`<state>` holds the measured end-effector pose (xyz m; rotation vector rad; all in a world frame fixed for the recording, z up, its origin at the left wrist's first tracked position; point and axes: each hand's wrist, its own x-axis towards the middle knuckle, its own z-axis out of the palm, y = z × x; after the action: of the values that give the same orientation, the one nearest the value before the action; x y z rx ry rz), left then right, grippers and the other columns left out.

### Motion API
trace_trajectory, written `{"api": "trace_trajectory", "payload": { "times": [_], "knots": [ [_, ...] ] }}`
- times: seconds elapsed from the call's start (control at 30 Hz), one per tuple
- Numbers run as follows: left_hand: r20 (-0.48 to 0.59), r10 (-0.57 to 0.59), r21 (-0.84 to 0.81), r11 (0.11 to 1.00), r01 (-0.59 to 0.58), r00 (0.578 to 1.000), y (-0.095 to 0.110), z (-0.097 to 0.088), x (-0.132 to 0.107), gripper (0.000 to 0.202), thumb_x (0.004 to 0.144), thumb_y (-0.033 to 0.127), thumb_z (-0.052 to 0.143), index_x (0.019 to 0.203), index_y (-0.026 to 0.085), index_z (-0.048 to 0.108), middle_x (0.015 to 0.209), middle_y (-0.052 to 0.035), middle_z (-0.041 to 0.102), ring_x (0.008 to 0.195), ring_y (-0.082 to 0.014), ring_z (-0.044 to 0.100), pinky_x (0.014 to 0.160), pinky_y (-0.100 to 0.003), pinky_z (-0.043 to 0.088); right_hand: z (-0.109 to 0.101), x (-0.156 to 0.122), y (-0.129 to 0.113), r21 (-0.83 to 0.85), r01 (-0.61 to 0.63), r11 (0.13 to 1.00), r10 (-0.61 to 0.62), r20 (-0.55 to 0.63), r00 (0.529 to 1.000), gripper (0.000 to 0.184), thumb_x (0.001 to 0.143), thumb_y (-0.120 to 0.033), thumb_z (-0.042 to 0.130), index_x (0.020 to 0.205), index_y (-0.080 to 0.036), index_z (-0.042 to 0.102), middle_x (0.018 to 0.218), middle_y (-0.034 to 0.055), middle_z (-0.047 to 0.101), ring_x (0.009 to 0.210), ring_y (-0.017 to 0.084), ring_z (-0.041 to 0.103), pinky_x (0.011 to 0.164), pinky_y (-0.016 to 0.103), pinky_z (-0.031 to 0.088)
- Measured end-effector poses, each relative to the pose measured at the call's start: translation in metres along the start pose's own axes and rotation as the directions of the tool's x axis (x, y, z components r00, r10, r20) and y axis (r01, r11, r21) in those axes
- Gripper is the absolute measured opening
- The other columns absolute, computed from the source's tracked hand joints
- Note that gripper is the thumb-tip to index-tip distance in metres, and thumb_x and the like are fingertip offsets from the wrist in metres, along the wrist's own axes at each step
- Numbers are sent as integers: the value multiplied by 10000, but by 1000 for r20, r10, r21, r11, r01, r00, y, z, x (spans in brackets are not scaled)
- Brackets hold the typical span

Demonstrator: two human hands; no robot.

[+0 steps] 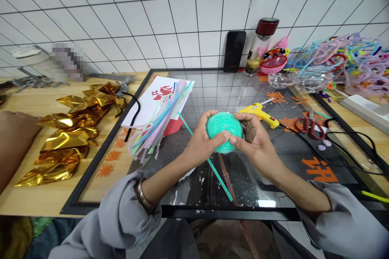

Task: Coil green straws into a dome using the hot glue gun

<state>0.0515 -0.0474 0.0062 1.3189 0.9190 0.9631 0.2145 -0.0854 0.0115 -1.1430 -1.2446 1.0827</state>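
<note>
Both my hands hold a teal ball [224, 129] wound from fuzzy pipe cleaner, above a glass-topped table [212, 89]. My left hand [203, 141] wraps its left side, thumb pressed on the front. My right hand [254, 139] grips the right side, fingers curled round it and thumb meeting the left thumb. A loose teal pipe cleaner [219, 178] trails from under the ball toward the table's near edge.
A bundle of pastel pipe cleaners [161, 121] lies on white paper to the left. A yellow glue gun [259, 113] and red scissors [308, 125] lie to the right. Gold foil pieces [73, 129] lie far left; a phone [234, 50], bottle [258, 46] and tangled pipe cleaners [349, 60] are at the back.
</note>
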Motion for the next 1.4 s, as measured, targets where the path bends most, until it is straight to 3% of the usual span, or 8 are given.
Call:
{"api": "trace_trajectory", "payload": {
  "times": [0.4,0.63,1.03,1.23,1.4],
  "knots": [
    [43,-3,13,1000,2,999,3,-1,-1,620,794,379,749,1308,243,430,1258,-66,549,1043,-205,573,894,-339,504,5,0,-6,57,-2,998,7,-78,997,497,689,-378,815,997,-295,433,1245,52,543,1184,246,560,961,412,515],
    [75,-8,-49,999,12,997,1,-3,-2,660,781,420,793,1314,253,441,1263,-65,562,1069,-217,585,895,-338,518,5,0,-6,24,-10,1000,12,-62,998,488,704,-385,790,977,-303,393,1249,48,543,1130,243,576,863,395,549],
    [80,-1,-61,998,6,997,0,-4,-1,744,721,483,846,1304,250,447,1257,-69,580,1080,-226,591,874,-326,529,6,0,-6,48,-16,999,20,-76,997,508,679,-372,812,968,-301,401,1234,45,546,1126,243,574,856,391,545],
    [95,15,-113,994,-4,995,-4,-6,-1,565,884,610,631,1297,258,476,1286,-75,581,1140,-231,581,922,-339,510,5,1,-7,60,-23,998,27,-71,997,496,668,-332,807,976,-297,421,1250,50,553,1178,254,566,931,427,530],
    [67,-7,-45,999,10,998,-2,-6,0,703,760,508,802,1315,252,455,1282,-74,573,1111,-239,581,907,-349,516,5,1,-6,93,-27,995,34,-82,996,504,646,-303,827,969,-294,440,1240,43,552,1153,248,573,913,419,532]
  ]
}}
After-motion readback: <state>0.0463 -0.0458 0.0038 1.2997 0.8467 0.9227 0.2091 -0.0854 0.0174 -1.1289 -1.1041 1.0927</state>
